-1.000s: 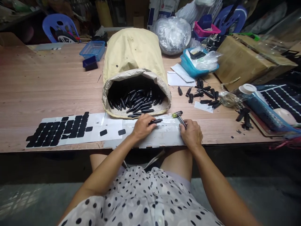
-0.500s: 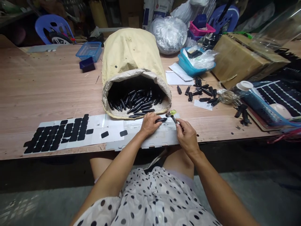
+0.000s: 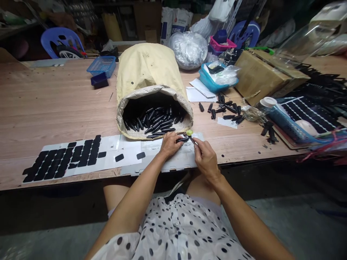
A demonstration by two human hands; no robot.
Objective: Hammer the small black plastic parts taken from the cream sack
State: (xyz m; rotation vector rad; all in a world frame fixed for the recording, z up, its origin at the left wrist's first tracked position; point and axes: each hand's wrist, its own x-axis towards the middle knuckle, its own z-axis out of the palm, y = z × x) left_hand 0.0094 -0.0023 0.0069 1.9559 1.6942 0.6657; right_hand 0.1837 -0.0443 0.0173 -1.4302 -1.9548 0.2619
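Observation:
My left hand [image 3: 170, 144] is closed on a slim black tapered plastic piece [image 3: 182, 139], pinned against the white sheet at the table edge. In my right hand [image 3: 207, 157] is a small hammer [image 3: 189, 133] with a yellow-green face, its head just above the end of that piece. Whether the two touch, I cannot tell. Right behind my left hand a cream sack [image 3: 149, 66] lies on its side, its mouth facing me, with many similar black pieces [image 3: 157, 121] inside.
Black rounded pads [image 3: 56, 159] lie in rows on white paper to the left. More black pieces [image 3: 227, 108] are scattered on the right, near a cardboard box [image 3: 262, 74] and a turquoise basket [image 3: 211, 85]. Blue baskets [image 3: 101, 66] stand behind left.
The view has shifted slightly to the right. My right hand has brought the hammer head closer to the black piece. My left hand keeps its hold.

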